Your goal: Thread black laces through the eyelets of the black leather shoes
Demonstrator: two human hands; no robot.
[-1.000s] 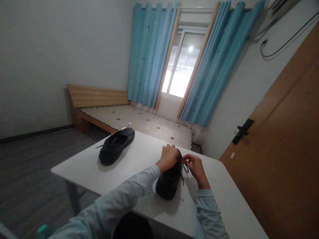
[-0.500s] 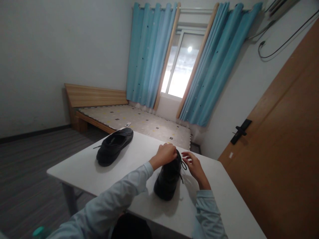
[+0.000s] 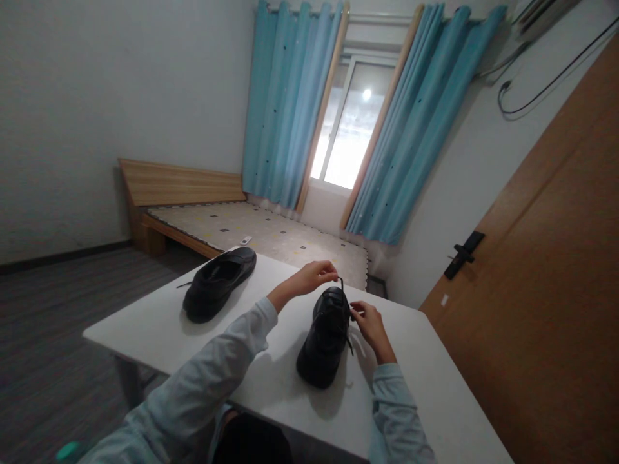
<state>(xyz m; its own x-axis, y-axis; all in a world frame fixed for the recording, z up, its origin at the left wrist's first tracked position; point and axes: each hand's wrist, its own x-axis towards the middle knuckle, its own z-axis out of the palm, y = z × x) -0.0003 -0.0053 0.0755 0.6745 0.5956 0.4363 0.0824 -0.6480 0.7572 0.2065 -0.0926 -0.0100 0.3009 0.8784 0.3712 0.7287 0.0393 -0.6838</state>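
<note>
1. Farthest to the left I see a low bed with a wood-grain headboard (image 3: 184, 185) and a pale patterned mattress (image 3: 271, 229), beyond the desk. A small white object (image 3: 246, 240) lies on the mattress.
2. On the left part of the white, smooth-topped desk (image 3: 435, 380) stands a low black shoe with a dark lining (image 3: 217, 287), a lace end poking out to its left. It is well apart from the hands, though the left forearm passes between it and the person.
3. Next comes the left hand (image 3: 312, 278). Half a second ago it was on the second shoe's top; now it is off it, fingertips narrowed on what looks like a thin black lace (image 3: 342, 281) drawn up from the shoe. I judge that the lace, not the shoe's body, is now being worked.
4. Just below stands the second black shoe with a rounded heel (image 3: 319, 354), sole down on the desk, a loose lace end hanging at its right side.
5. The right hand (image 3: 370, 322), more spread a moment ago, now has thumb and fingers close together at that side. They cover the spot, so I cannot tell whether they pinch anything.
6. Farther right is a brown wooden door (image 3: 541, 270) with a black handle (image 3: 464, 256).
</note>
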